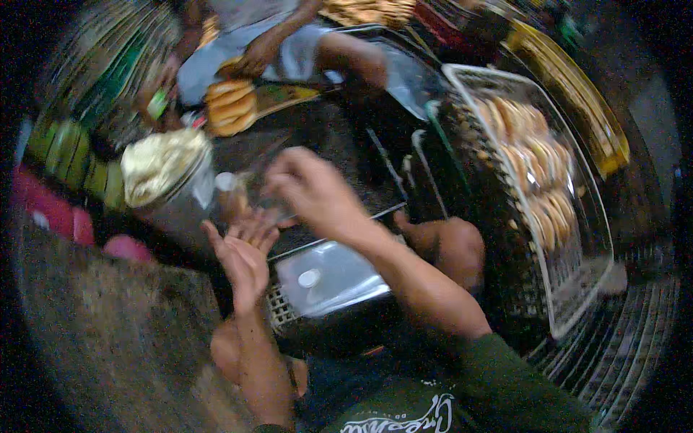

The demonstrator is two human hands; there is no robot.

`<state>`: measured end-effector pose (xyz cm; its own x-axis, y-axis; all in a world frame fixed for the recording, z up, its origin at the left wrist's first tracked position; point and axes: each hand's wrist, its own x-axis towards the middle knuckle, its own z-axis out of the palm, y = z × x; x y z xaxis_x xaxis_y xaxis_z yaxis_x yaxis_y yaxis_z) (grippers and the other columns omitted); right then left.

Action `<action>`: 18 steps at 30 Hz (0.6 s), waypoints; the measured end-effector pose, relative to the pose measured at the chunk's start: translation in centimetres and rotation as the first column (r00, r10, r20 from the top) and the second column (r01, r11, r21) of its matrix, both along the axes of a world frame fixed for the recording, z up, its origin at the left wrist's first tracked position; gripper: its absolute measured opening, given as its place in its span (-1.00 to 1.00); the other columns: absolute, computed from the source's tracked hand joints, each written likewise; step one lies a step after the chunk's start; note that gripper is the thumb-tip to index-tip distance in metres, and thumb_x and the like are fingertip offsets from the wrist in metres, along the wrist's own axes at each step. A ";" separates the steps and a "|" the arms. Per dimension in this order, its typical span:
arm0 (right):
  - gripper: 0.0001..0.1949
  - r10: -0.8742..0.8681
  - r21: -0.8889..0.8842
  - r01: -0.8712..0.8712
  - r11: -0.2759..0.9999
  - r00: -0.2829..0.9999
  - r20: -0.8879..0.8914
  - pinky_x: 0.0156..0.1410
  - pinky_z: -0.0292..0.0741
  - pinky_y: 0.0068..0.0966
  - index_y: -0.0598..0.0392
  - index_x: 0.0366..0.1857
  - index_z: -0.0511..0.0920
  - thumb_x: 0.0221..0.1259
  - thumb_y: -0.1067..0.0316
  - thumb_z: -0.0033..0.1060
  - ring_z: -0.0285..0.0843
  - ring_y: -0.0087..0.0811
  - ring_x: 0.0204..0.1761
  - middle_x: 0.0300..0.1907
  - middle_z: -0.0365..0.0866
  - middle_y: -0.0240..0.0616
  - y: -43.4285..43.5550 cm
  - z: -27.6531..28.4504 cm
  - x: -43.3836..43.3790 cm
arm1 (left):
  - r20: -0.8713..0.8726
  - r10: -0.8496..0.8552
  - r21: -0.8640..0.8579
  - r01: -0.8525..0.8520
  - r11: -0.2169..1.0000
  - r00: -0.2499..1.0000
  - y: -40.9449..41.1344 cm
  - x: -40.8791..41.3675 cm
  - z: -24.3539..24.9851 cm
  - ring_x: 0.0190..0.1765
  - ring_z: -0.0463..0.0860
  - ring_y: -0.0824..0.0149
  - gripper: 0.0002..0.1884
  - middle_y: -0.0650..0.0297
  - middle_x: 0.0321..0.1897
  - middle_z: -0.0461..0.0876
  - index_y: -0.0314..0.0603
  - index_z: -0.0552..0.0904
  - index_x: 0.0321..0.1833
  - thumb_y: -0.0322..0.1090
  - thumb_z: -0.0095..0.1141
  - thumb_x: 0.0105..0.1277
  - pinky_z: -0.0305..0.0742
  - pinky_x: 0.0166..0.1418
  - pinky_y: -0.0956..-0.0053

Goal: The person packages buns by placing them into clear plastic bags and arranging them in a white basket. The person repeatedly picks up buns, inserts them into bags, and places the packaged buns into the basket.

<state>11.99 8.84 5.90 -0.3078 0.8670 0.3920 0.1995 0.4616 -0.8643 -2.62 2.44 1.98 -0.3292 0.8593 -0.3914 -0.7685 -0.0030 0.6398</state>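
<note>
My left hand (pixel 246 260) is palm up with its fingers apart and nothing on the palm. Above and to its right, my right hand (pixel 303 184) is bent at the wrist and blurred; whether it holds anything does not show. A blurred clear object with a white round part (pixel 224 182) lies just beyond my left fingers. A tub heaped with pale cream (pixel 165 165) stands to the left. Near my lap, clear plastic bags (pixel 335 276) with a white round spot lie over a plastic crate (pixel 281 306).
A crate (pixel 609 238) at the right holds rows of bagged buns (pixel 541 157). Across from me, a co-worker's hand (pixel 252 59) is by a stack of buns (pixel 231 108). A yellow crate (pixel 574 92) stands at the upper right. A wooden surface (pixel 124 325) lies at the left.
</note>
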 end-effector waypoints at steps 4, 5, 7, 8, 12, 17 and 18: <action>-0.87 -0.120 -0.516 -0.080 0.853 0.932 -0.342 -0.36 0.61 -0.52 0.22 -0.24 0.48 0.32 0.38 0.13 0.61 -0.41 -0.47 -0.31 0.58 -0.18 -2.9 -0.5 2.0 | -0.288 0.395 0.151 -0.366 0.918 0.872 -1.8 -3.8 0.6 -0.42 0.65 0.30 -0.57 0.18 -0.27 0.66 -0.23 0.59 -0.16 0.08 0.15 0.34 0.57 -0.37 0.50; -0.87 -0.052 -0.523 -0.120 0.844 0.951 -0.303 -0.39 0.57 -0.53 0.20 -0.26 0.51 0.31 0.35 0.13 0.54 -0.45 -0.49 -0.31 0.58 -0.17 -2.8 -1.2 1.8 | -0.402 0.414 0.162 -0.382 0.910 0.817 -2.2 -5.1 0.6 -0.42 0.65 0.33 -0.61 0.20 -0.33 0.66 -0.22 0.60 -0.19 0.04 0.18 0.34 0.56 -0.37 0.53; -0.84 0.018 -0.485 -0.251 0.838 0.900 -0.435 -0.27 0.58 -0.50 0.19 -0.20 0.53 0.33 0.32 0.09 0.58 -0.45 -0.33 -0.28 0.59 -0.20 -2.4 -1.2 -1.2 | -0.503 0.539 0.211 -0.509 0.834 0.675 -3.4 -7.8 0.4 -0.46 0.61 0.39 -0.69 0.24 -0.44 0.65 -0.16 0.58 -0.33 -0.05 0.19 0.35 0.55 -0.40 0.52; -0.80 0.033 -0.337 -0.123 0.933 0.965 -0.260 -0.18 0.59 -0.41 0.16 -0.11 0.51 0.32 0.30 0.10 0.61 -0.35 -0.24 -0.23 0.61 -0.18 -1.3 -2.8 -3.7 | -0.502 0.619 0.205 -0.612 0.764 0.604 -3.8 -8.9 0.7 -0.48 0.60 0.39 -0.68 0.24 -0.44 0.64 -0.15 0.58 -0.34 -0.03 0.17 0.36 0.55 -0.40 0.51; -0.49 -0.093 0.208 0.003 0.978 0.902 0.422 0.30 0.29 0.12 0.03 0.27 0.32 0.25 0.20 0.16 0.41 0.13 0.21 0.09 0.55 0.01 3.1 -14.9 -13.9 | -0.134 0.675 0.137 -0.661 0.738 0.726 -3.9 -11.8 0.9 -0.56 0.59 0.27 -0.60 0.08 -0.39 0.67 -0.13 0.53 -0.32 0.10 0.02 0.42 0.57 -0.42 0.40; -0.44 -0.488 0.530 0.170 0.831 0.681 0.546 0.41 0.02 0.28 0.03 0.29 0.35 0.20 0.14 0.20 0.19 0.24 0.36 0.20 0.45 0.10 6.4 -21.5 -18.0 | -0.385 0.525 0.152 -0.509 0.847 0.759 -2.6 -9.7 1.4 -0.55 0.63 0.17 -0.56 0.00 -0.36 0.68 -0.14 0.43 -0.31 0.15 -0.02 0.42 0.62 -0.39 0.32; -0.48 -0.521 0.511 0.245 0.824 0.681 0.514 0.39 0.13 0.22 0.05 0.24 0.43 0.21 0.13 0.19 0.31 0.21 0.31 0.14 0.51 0.09 7.0 -20.8 -18.1 | -0.366 0.527 0.087 -0.536 0.840 0.767 -2.3 -10.5 0.6 -0.51 0.66 0.15 -0.54 0.01 -0.33 0.67 -0.14 0.42 -0.34 0.16 -0.03 0.42 0.66 -0.33 0.24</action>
